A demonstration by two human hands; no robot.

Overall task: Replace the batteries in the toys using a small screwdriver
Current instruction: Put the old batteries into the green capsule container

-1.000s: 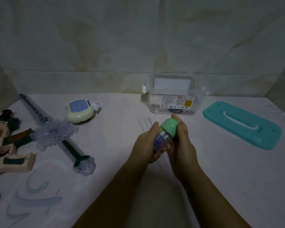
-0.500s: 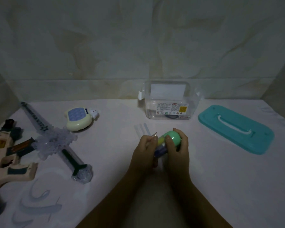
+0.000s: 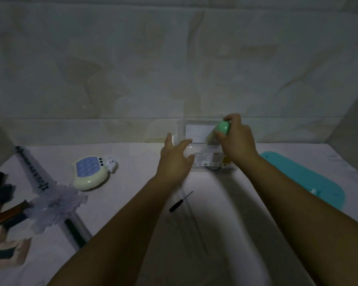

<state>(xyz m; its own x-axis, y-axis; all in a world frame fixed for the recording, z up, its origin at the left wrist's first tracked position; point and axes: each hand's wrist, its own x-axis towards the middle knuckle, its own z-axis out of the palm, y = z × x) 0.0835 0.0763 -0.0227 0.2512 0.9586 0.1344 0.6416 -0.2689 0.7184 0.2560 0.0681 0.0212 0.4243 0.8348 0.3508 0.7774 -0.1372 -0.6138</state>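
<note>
My right hand (image 3: 237, 141) grips a small green-capped toy (image 3: 220, 131) and holds it over the open top of the clear plastic box (image 3: 196, 162) at the back of the table. My left hand (image 3: 175, 159) hovers beside the box's left end, fingers spread and empty. A small black-handled screwdriver (image 3: 180, 202) lies loose on the white table, between my forearms and nearer to me than the box.
The box's teal lid (image 3: 310, 178) lies at the right. A cream game toy with blue buttons (image 3: 90, 172) sits at the left. A clear toy sword (image 3: 50, 200) and a toy gun (image 3: 2, 221) lie at the far left. A wall stands behind.
Both hands were holding the toy together near the table's middle. Now my right hand has carried it back over the box, my left hand has let go, and the screwdriver lies on the table.
</note>
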